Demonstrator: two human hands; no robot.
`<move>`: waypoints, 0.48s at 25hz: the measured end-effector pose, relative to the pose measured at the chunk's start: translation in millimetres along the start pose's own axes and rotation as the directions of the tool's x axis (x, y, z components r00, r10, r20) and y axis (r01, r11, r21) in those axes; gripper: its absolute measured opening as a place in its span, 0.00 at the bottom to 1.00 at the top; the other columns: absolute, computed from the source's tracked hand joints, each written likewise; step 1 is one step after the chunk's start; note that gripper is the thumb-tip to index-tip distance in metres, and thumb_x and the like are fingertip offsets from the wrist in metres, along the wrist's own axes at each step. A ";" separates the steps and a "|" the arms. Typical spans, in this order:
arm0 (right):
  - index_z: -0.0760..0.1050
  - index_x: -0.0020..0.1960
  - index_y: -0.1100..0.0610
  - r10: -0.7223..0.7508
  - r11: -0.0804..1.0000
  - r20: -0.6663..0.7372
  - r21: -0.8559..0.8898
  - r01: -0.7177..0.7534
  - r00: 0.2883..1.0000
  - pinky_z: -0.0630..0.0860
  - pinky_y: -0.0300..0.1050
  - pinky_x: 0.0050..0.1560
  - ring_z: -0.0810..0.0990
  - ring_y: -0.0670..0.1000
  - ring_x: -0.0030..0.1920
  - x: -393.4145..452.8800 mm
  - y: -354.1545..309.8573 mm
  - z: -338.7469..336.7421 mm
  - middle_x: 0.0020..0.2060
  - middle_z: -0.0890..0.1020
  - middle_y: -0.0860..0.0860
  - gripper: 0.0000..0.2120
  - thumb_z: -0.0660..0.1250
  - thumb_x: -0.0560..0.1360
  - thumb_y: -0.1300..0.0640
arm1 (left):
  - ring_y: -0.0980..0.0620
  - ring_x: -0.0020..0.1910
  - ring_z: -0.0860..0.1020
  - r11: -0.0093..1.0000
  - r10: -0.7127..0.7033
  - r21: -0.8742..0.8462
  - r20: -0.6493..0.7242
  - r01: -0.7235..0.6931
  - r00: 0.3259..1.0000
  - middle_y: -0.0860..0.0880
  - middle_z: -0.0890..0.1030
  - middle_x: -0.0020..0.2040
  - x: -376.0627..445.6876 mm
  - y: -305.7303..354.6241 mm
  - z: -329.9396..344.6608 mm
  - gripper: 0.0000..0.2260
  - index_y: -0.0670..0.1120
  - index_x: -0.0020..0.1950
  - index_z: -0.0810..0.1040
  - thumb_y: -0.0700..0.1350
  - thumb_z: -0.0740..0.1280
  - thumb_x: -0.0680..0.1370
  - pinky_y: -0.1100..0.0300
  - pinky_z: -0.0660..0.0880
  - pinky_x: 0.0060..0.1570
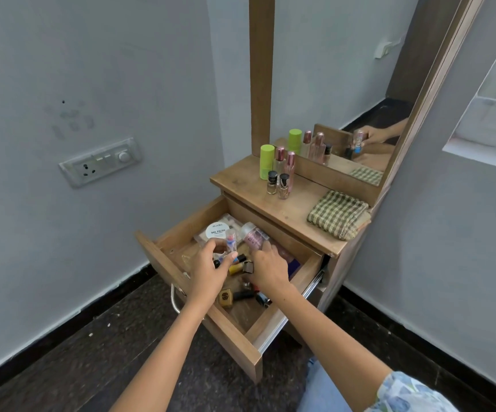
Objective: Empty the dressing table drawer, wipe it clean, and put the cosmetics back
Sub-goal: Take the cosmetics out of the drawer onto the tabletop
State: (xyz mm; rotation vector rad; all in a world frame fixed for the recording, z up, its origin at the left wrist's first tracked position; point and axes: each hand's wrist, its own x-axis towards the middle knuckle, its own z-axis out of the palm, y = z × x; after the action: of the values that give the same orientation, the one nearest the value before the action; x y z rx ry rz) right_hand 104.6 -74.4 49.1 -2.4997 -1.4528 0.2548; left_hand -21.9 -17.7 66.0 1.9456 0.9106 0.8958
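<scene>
The drawer [234,331] is pulled open, still cluttered; emptying is judged underway. A small clear bottle [231,239] is pinched by the left hand [211,270], a pink jar [254,237] gripped by the right hand [269,267] (both await lifting to the far tabletop [297,200]).

Pale grey-blue walls [92,69] are seen meeting in a corner, edged by a black skirting strip [62,316]. The floor [98,361] is laid in dark speckled stone. A white switch plate with socket and dial [101,165] is mounted on the left wall; smudges are seen above it. A tall mirror [344,78] in a wooden frame [261,72] is fixed over the wooden table top [240,176]. A wall switch and dark door are reflected in it. A window ledge [484,156] is lit by daylight at right.
</scene>
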 end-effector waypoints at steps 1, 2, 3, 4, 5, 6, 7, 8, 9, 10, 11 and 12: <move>0.73 0.64 0.57 -0.013 0.999 0.017 -0.039 0.014 1.000 0.76 0.49 0.53 0.68 0.56 0.64 0.9 -0.6 2.7 0.66 0.68 0.57 0.23 0.73 0.71 0.53 | 0.66 0.50 0.75 1.000 -0.002 0.005 -0.001 0.002 1.000 0.57 0.80 0.48 0.3 -0.6 -0.1 0.08 0.49 0.53 0.77 0.46 0.70 0.75 0.76 0.69 0.47; 0.75 0.62 0.57 -0.023 0.997 0.019 -0.067 0.024 1.000 0.76 0.49 0.53 0.68 0.56 0.64 0.5 -0.9 4.4 0.66 0.67 0.57 0.21 0.74 0.71 0.53 | 0.66 0.50 0.76 1.000 -0.006 0.006 -0.004 0.006 1.000 0.57 0.80 0.48 0.4 -1.1 0.0 0.08 0.49 0.53 0.77 0.46 0.70 0.75 0.76 0.69 0.47; 0.76 0.61 0.57 -0.031 0.996 0.010 -0.089 0.032 0.999 0.75 0.49 0.54 0.68 0.56 0.64 -0.2 -1.2 5.6 0.66 0.67 0.57 0.20 0.74 0.71 0.54 | 0.66 0.50 0.76 1.000 -0.010 0.006 -0.007 0.010 1.000 0.57 0.80 0.48 0.5 -1.7 -0.1 0.08 0.49 0.53 0.77 0.46 0.70 0.75 0.76 0.69 0.46; 0.76 0.61 0.57 -0.038 0.994 -0.004 -0.103 0.037 0.999 0.74 0.50 0.56 0.68 0.56 0.64 -1.4 -1.5 5.7 0.66 0.68 0.57 0.20 0.74 0.71 0.54 | 0.66 0.49 0.76 1.000 -0.011 0.008 -0.009 0.011 1.000 0.57 0.80 0.48 0.3 -1.8 0.0 0.08 0.49 0.53 0.77 0.46 0.70 0.75 0.76 0.69 0.46; 0.75 0.62 0.57 -0.048 0.993 -0.019 -0.111 0.046 0.999 0.72 0.50 0.58 0.69 0.57 0.64 -2.7 -2.2 5.1 0.65 0.69 0.57 0.21 0.73 0.71 0.55 | 0.66 0.49 0.76 1.000 -0.011 0.010 -0.008 0.011 1.000 0.57 0.80 0.48 0.1 -1.6 0.1 0.08 0.49 0.53 0.77 0.46 0.69 0.75 0.76 0.69 0.45; 0.73 0.64 0.57 -0.065 0.992 -0.032 -0.113 0.061 0.997 0.71 0.51 0.61 0.69 0.57 0.65 -3.6 -3.2 5.1 0.65 0.71 0.57 0.22 0.73 0.71 0.57 | 0.66 0.49 0.76 1.000 -0.012 0.012 -0.005 0.012 1.000 0.56 0.80 0.48 0.2 -1.9 0.1 0.08 0.48 0.53 0.77 0.46 0.69 0.75 0.76 0.70 0.45; 0.71 0.65 0.57 -0.083 0.991 -0.042 -0.109 0.078 0.996 0.69 0.52 0.63 0.70 0.57 0.65 -4.9 -4.4 4.9 0.64 0.72 0.57 0.23 0.72 0.72 0.58 | 0.65 0.49 0.76 1.000 -0.013 0.014 -0.002 0.013 1.000 0.56 0.80 0.48 0.3 -2.4 0.1 0.08 0.48 0.54 0.77 0.46 0.69 0.75 0.76 0.70 0.45; 0.69 0.66 0.57 -0.101 0.991 -0.051 -0.098 0.096 0.994 0.68 0.52 0.64 0.72 0.57 0.64 -7.4 -5.8 4.4 0.63 0.74 0.56 0.24 0.71 0.72 0.60 | 0.66 0.49 0.76 1.000 -0.014 0.017 -0.002 0.014 1.000 0.56 0.80 0.49 0.3 -2.9 0.1 0.09 0.48 0.54 0.77 0.46 0.69 0.75 0.76 0.70 0.45; 0.69 0.65 0.56 -0.120 0.991 -0.063 -0.075 0.115 0.991 0.68 0.51 0.64 0.74 0.56 0.62 -10.7 -6.9 4.0 0.61 0.77 0.55 0.23 0.70 0.72 0.61 | 0.66 0.49 0.76 1.000 -0.016 0.022 -0.003 0.016 1.000 0.56 0.80 0.49 0.4 -2.9 -0.2 0.09 0.48 0.54 0.77 0.46 0.69 0.75 0.76 0.70 0.45; 0.69 0.63 0.56 -0.128 0.992 -0.083 -0.025 0.126 0.988 0.69 0.50 0.63 0.76 0.55 0.59 -14.9 -7.3 3.1 0.58 0.78 0.54 0.21 0.69 0.72 0.62 | 0.65 0.50 0.76 1.000 -0.019 0.024 -0.003 0.019 1.000 0.56 0.80 0.49 0.4 -2.5 -0.2 0.09 0.47 0.54 0.77 0.46 0.69 0.75 0.75 0.70 0.46; 0.69 0.63 0.55 -0.118 0.991 -0.112 0.051 0.124 0.987 0.71 0.48 0.60 0.77 0.54 0.56 -19.2 -6.7 2.3 0.55 0.79 0.53 0.21 0.69 0.72 0.63 | 0.64 0.50 0.76 1.000 -0.020 0.025 -0.003 0.020 1.000 0.56 0.80 0.49 0.4 -2.2 -0.3 0.09 0.47 0.54 0.77 0.46 0.69 0.75 0.74 0.71 0.46; 0.69 0.63 0.55 -0.094 0.982 -0.146 0.147 0.115 0.985 0.74 0.47 0.56 0.78 0.53 0.54 -22.7 -5.6 0.7 0.55 0.79 0.52 0.22 0.69 0.72 0.63 | 0.64 0.50 0.76 1.000 -0.018 0.025 -0.003 0.018 1.000 0.56 0.80 0.49 0.3 -1.9 -0.2 0.09 0.47 0.54 0.77 0.46 0.69 0.76 0.73 0.71 0.46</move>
State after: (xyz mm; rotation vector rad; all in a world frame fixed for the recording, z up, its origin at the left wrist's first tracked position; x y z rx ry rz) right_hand 88.7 -91.4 50.8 -2.2633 -1.4449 0.1641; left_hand -22.5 -16.6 64.6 1.9544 0.9437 0.8805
